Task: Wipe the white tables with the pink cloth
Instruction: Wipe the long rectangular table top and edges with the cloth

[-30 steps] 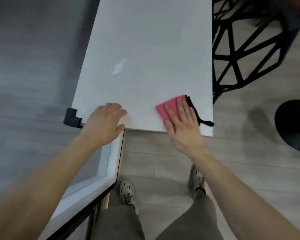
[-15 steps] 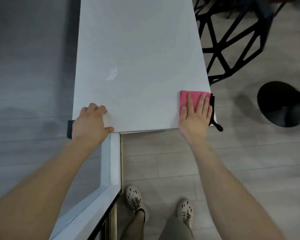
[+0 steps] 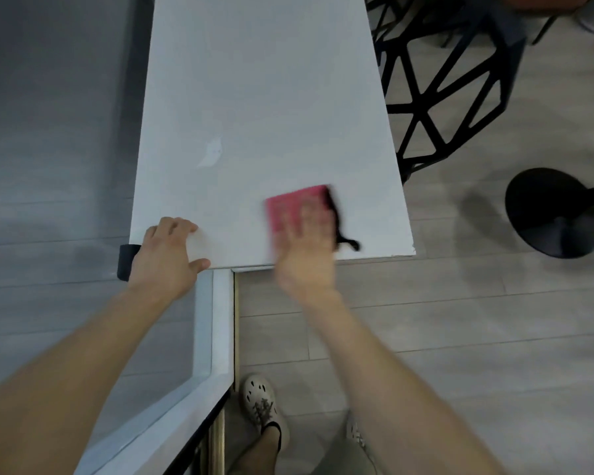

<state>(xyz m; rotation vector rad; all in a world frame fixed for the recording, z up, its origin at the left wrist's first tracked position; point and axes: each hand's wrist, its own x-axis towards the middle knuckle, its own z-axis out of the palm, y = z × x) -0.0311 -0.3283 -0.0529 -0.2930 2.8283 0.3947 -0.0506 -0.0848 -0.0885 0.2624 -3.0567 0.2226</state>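
So the white table (image 3: 261,97) runs away from the camera, and the pink cloth (image 3: 288,209) is lying flat on it near the front edge, a bit right of the middle and clear of the right edge. The right hand (image 3: 306,248) is pressed down on the cloth, palm flat and fingers spread out, not gripping it at all, just pushing on top. It's pretty blurry so I can't make out the fingers in detail. There's a black strip (image 3: 335,217) along the cloth's right side with a little black loop sticking out by the table's front edge. The left hand (image 3: 167,255) is planted on the front left corner of the table, open and flat with the thumb hooked at the edge, holding nothing. A dark bracket (image 3: 124,262) pokes out just left of that wrist. There's a faint shiny smudge (image 3: 211,152) further up the table. To the right on the floor you've got a black wireframe chair (image 3: 439,84) and a round black base (image 3: 556,214). 2 light-coloured shoes (image 3: 259,402) are visible at the bottom.
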